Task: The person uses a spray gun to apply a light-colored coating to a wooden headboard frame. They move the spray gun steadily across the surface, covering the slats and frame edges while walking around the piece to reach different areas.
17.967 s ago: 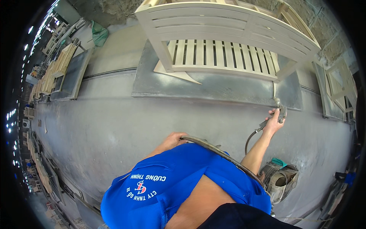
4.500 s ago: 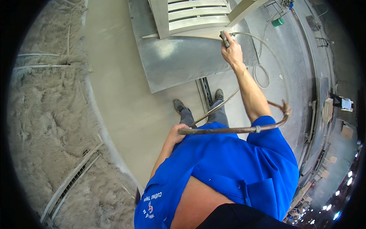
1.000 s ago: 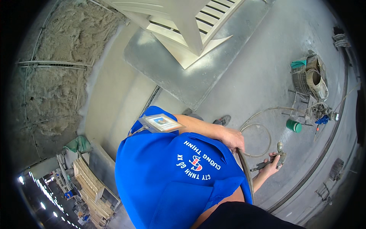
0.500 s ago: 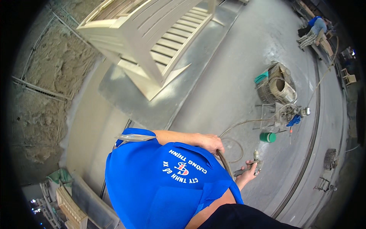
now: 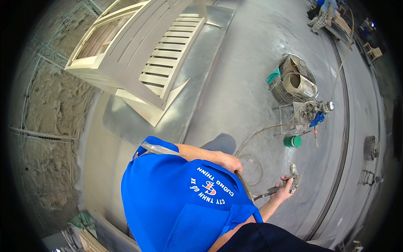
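My right hand [image 5: 285, 189] is wrapped round a metal spray gun [image 5: 295, 180], held out to the right of my blue shirt. My left hand [image 5: 231, 162] is closed on a brown hose [image 5: 244, 185], which runs down along the shirt toward the gun. Part of that hose is hidden behind the shirt. Farther off, at the upper left, a pale wooden slatted bench [image 5: 170, 54] stands on a shiny grey metal sheet [image 5: 126, 122], with neither hand near it.
A dusty round container [image 5: 298, 80] and a pump on a metal stand [image 5: 312, 113] are on the right. A green can [image 5: 292, 141] stands beside them. The supply hose [image 5: 252, 136] loops over the floor. Rails [image 5: 342, 168] cross the right side. Another person [image 5: 325, 12] works far off.
The bench and floor things have shifted left in the picture as my view turned. My right hand with the spray gun is a little farther out. A grey shoe or leg now shows beyond my left forearm.
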Action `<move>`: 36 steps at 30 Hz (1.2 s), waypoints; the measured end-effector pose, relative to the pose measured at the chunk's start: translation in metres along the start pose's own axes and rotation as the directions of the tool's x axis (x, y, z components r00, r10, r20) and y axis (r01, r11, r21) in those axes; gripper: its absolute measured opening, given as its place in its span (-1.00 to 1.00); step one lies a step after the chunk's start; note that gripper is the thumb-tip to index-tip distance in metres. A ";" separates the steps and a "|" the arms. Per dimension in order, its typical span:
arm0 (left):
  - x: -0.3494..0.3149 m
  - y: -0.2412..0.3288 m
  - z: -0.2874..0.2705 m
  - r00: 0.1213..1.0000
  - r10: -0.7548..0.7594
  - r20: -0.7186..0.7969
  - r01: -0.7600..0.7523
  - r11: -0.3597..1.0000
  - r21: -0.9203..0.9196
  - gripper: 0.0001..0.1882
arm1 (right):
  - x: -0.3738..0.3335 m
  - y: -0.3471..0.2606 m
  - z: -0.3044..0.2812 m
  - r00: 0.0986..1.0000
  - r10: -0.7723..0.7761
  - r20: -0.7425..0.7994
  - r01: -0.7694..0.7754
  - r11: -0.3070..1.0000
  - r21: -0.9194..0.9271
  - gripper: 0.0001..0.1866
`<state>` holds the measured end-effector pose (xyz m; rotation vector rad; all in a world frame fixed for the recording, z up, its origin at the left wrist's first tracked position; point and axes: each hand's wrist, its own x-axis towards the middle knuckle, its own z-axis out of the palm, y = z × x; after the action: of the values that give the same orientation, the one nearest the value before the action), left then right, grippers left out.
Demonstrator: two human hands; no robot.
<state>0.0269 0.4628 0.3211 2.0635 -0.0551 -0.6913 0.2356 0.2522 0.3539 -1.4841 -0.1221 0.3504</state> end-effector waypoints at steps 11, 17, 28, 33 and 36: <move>0.021 -0.045 0.008 0.970 0.121 0.210 -0.147 0.983 0.111 -0.83 | -0.063 0.078 -0.040 0.909 0.131 -0.396 -0.116 0.991 0.061 -0.71; 0.043 -0.032 0.010 0.939 0.207 0.276 -0.237 0.968 0.082 -0.85 | -0.081 0.115 -0.089 0.825 0.174 -0.537 -0.130 0.984 0.120 -0.80; 0.077 -0.055 0.044 0.903 0.124 0.411 -0.178 0.980 0.094 -0.81 | -0.039 0.159 -0.152 0.848 0.091 -0.521 -0.114 0.993 -0.013 -0.63; 0.103 -0.035 0.028 0.938 0.127 0.323 -0.119 0.992 -0.043 -0.79 | 0.018 0.142 -0.156 0.880 0.160 -0.448 -0.192 0.981 -0.026 -0.40; 0.117 -0.025 0.013 0.974 0.151 0.166 -0.149 0.988 -0.026 -0.75 | 0.075 0.122 -0.144 0.907 0.156 -0.391 -0.190 0.981 -0.049 -0.42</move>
<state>0.1134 0.4315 0.2432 1.9608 -0.2991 -0.7672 0.3300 0.1435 0.2102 -1.6267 0.3168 0.1899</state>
